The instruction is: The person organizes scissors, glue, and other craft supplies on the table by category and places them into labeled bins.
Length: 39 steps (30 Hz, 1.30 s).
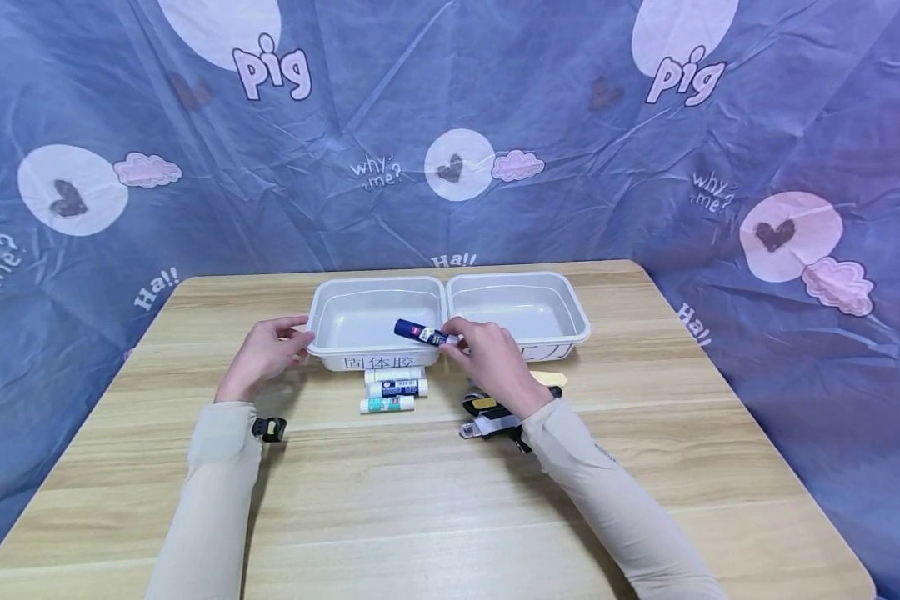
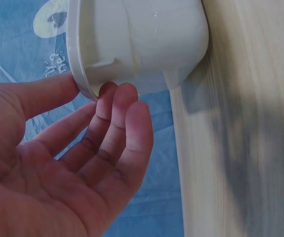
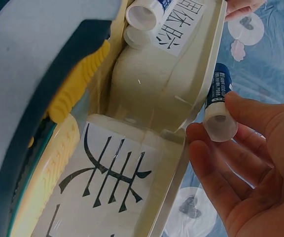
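Note:
My right hand [image 1: 493,357] pinches a dark blue glue stick [image 1: 415,332] by its white end, above the front right part of the left white plastic box [image 1: 321,360]. In the right wrist view the glue stick [image 3: 220,94] lies between the thumb and fingers. At the left box's outer corner, my left hand [image 1: 268,354] holds the rim. The left wrist view has its thumb on the rim [image 2: 75,54] and its fingertips curled against the side. Several glue sticks lie in front of this box, among them a green and white one [image 1: 387,405] and a navy-labelled one [image 1: 397,388].
A second white box [image 1: 581,329] stands against the left box's right side; both have paper labels in front. Utility knives [image 1: 487,425] lie below my right forearm, partly hidden. A printed blue cloth [image 1: 450,225] hangs behind the wooden table [image 1: 420,517].

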{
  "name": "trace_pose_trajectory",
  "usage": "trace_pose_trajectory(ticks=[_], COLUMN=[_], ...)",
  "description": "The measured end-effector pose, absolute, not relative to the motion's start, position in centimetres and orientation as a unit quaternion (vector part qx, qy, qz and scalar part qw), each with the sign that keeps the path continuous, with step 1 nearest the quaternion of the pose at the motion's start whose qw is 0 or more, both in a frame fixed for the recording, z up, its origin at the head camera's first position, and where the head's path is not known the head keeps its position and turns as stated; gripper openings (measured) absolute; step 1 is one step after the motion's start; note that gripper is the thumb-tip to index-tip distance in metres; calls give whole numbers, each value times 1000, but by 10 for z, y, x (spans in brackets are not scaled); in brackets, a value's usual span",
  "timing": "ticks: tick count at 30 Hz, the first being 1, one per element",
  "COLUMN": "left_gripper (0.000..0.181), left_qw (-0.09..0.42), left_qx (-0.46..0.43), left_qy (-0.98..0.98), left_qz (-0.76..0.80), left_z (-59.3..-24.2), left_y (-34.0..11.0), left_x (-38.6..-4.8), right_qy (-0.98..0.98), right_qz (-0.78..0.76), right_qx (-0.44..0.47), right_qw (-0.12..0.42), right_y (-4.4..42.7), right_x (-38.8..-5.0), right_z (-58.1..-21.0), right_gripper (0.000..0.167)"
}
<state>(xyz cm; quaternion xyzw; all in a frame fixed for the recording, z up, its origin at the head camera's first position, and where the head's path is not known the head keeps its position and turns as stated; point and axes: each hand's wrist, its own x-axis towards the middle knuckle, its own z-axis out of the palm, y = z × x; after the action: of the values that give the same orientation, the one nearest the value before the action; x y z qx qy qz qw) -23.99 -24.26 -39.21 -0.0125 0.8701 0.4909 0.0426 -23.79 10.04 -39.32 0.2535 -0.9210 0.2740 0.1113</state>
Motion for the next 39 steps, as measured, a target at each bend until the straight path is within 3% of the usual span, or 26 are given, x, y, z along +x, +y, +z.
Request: trace_pose_trajectory(ticks=[12,22,39], left_gripper=[51,49,49], left_qw=[47,42,43], left_qx=[-13,-8,-10], left_qy=[871,867,871], left_qz=[489,496,490], left_z=[-392,-393,-392], left_y=[-243,-244,-243], left_x=[-240,-240,-239], right_qy=[-921,-921,-920], right_qz=[274,281,273], right_qx=[246,246,254], right_qw=[126,115,120], right_y=[100,100,100], right_x=[-238,-239,-238], right_z=[-393,-393,-393], right_gripper=[23,35,33])
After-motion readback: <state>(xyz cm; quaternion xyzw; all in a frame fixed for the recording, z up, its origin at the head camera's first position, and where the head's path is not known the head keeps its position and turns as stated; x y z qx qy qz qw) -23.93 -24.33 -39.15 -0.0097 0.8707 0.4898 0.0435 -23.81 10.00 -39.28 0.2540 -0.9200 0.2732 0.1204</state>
